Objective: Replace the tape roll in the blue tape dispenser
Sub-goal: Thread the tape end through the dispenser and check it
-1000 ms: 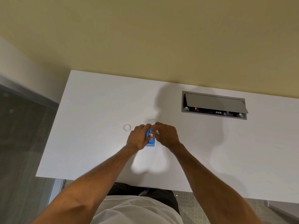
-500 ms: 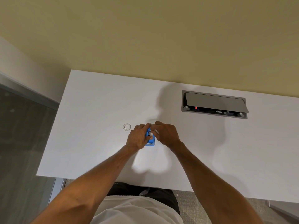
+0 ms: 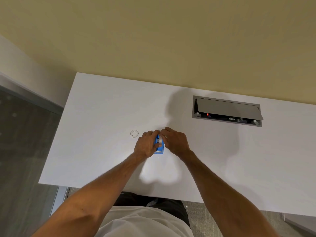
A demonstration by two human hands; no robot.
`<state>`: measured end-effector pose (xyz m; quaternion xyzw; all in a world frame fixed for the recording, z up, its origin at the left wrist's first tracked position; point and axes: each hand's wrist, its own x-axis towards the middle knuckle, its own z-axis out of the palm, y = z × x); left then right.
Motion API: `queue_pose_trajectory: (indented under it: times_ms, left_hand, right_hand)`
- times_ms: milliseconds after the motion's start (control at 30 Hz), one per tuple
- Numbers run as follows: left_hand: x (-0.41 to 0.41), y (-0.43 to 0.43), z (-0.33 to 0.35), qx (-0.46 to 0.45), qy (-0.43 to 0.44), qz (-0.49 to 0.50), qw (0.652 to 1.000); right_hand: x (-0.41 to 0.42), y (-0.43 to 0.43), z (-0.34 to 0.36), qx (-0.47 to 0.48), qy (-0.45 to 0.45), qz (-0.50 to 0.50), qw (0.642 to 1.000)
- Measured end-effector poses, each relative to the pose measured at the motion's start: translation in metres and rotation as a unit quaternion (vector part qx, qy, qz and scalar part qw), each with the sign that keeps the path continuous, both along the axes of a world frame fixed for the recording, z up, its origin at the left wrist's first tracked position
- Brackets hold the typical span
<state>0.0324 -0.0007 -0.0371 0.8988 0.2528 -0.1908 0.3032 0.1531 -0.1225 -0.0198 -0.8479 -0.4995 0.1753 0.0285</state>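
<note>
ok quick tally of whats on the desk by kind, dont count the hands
Blue tape dispenser: 1, held between left hand and right hand
Clear ring that looks like a tape roll: 1, lying left of the dispenser
Grey cable box set into the desk: 1, lid raised
Total: 3

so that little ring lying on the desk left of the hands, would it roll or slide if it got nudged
The ring lies flat on the white desk, so a nudge would probably make it slide rather than roll. It looks small and thin, so likely very light. Lying so flat, it may be fiddly to pick up. The left hand is close enough to knock it.
</note>
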Motion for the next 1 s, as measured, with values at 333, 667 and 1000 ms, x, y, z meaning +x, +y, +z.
queue_pose_trajectory:
  times_ms: [333, 667, 1000]
  left_hand:
    - [-0.001, -0.001, 0.002, 0.001, -0.007, -0.004, 1.000]
    - [-0.001, 0.000, 0.001, 0.002, -0.005, -0.003, 1.000]
    - [-0.001, 0.000, -0.002, -0.007, -0.007, 0.004, 1.000]
  right_hand:
    - [-0.004, -0.006, 0.001, 0.014, 0.002, 0.008, 1.000]
    - [0.003, 0.002, 0.000, 0.046, -0.001, 0.085, 0.995]
    - [0.009, -0.001, -0.003, 0.016, 0.000, 0.101, 0.995]
